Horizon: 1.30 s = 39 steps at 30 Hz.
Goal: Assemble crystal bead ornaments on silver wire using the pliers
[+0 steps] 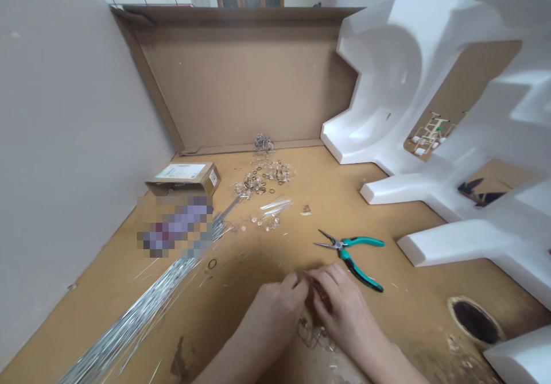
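My left hand and my right hand meet low in the middle of the view, with fingertips close together over the tabletop. Both are closed in a pinch. Whatever sits between the fingertips is too small and too hidden to name. Beneath and between the wrists lies some bent thin wire with loops. Just beyond my right hand, pliers with teal handles lie with their long thin jaws apart. Left of my left hand a dark ring rests on the table.
A long bundle of straight metal wires runs along the left, near a cardboard box. Small rings and clear pieces are heaped farther back. White foam packing stands at the right, beside a dark round hole.
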Available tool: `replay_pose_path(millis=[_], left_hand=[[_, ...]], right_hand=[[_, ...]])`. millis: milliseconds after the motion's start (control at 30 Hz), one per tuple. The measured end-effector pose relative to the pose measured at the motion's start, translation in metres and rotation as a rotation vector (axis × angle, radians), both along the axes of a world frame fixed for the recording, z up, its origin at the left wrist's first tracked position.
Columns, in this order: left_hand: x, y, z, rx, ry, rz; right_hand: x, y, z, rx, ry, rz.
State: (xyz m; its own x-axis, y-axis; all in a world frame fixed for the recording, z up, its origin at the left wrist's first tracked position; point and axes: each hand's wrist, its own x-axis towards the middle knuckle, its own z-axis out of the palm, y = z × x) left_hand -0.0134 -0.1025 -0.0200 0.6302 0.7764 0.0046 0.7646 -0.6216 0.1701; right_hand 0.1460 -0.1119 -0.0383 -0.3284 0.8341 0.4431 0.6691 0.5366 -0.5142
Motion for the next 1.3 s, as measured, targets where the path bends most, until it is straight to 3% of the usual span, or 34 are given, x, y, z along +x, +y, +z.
replay_pose_path(millis=[267, 433, 667, 867, 1000, 1167, 1300], left_hand=[[-0.001, -0.002, -0.001, 0.019, 0.046, -0.026], [-0.004, 0.002, 0.002, -0.042, -0.239, 0.086], [-0.004, 0.010, 0.004, -0.355, -0.761, 0.332], [-0.004, 0.017, 0.001, -0.691, -0.992, 0.429], [-0.007, 0.017, 0.001, -0.637, -1.018, 0.435], [-0.011, 0.014, 0.005, -0.696, -0.932, 0.365], [-0.011, 0.010, 0.011, -0.431, -0.766, 0.245]], right_hand=[[0.002, 0.003, 0.000, -0.020, 0.054, 0.012], [0.004, 0.004, 0.001, -0.070, 0.113, -0.013], [0.003, 0.002, 0.004, -0.332, 0.193, -0.008], [0.003, 0.001, 0.002, -0.341, 0.197, -0.088], [0.004, -0.001, 0.002, -0.282, 0.145, -0.065], [0.002, -0.005, 0.000, -0.143, -0.007, -0.095], [0.001, -0.009, -0.001, -0.061, -0.097, -0.122]])
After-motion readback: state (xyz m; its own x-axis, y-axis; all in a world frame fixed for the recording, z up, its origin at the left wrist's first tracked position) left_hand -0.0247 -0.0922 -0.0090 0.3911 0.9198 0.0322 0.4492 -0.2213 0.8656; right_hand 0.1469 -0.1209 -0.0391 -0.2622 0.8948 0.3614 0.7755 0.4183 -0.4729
